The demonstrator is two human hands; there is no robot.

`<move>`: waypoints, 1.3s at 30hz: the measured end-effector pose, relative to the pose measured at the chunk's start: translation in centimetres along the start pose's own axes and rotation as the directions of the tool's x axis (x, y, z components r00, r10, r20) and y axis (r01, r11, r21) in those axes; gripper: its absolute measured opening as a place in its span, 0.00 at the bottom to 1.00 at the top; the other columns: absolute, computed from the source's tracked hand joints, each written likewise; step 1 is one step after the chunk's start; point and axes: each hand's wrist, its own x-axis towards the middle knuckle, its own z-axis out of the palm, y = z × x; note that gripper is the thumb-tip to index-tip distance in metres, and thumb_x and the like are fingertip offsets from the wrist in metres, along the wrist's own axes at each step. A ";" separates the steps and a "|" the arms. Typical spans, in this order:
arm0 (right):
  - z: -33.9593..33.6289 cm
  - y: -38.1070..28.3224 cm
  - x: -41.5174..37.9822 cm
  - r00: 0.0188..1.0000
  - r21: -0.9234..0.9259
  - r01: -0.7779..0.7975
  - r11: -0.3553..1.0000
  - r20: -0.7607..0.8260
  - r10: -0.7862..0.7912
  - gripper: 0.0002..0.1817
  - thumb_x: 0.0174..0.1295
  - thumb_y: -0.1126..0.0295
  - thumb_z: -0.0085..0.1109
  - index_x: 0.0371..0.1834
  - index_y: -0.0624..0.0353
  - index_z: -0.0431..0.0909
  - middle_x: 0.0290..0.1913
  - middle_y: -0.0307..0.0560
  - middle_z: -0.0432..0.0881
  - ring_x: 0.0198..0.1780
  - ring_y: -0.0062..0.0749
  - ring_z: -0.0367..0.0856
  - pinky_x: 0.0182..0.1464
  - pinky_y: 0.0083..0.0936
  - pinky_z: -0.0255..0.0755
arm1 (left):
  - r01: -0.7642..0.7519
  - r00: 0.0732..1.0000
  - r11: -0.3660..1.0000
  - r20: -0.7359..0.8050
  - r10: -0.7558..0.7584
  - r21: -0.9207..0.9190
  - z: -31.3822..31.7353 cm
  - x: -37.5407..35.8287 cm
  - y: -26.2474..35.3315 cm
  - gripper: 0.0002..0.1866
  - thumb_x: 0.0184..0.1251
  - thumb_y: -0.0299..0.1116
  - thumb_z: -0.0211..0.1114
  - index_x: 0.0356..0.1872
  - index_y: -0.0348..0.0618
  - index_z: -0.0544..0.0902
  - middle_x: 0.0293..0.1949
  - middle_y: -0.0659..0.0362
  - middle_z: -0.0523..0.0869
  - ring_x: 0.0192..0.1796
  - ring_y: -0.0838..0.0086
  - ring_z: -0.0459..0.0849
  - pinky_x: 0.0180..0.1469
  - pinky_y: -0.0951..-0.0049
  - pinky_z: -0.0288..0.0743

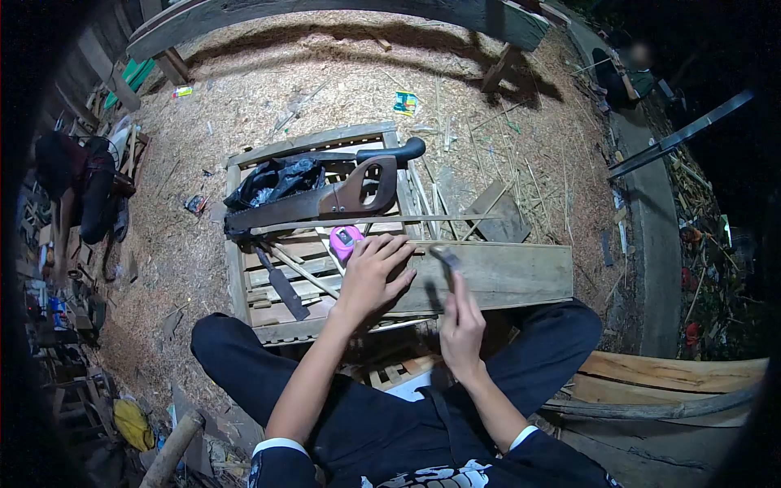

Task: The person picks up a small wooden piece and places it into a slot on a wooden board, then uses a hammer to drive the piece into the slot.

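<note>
We see our left hand (376,272) spread flat, palm down, on the near-left end of the wooden plank (504,275), which lies across the slatted crate (244,281) in front of our knees. Just right of it, our right hand (461,321) is closed around a blurred hammer (445,259) raised over the plank's near edge.
</note>
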 end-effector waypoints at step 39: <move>-0.8 1.3 1.1 0.986 -0.101 -0.047 0.994 0.156 0.062 0.20 0.82 0.71 0.55 0.71 0.65 0.79 0.48 0.63 0.88 0.48 0.56 0.88 0.53 0.43 0.79 | -0.013 1.000 0.999 0.019 0.012 0.039 0.1 0.1 0.0 0.26 0.68 0.45 0.73 0.65 0.49 0.87 0.66 0.57 0.87 0.66 0.58 0.82 0.71 0.54 0.70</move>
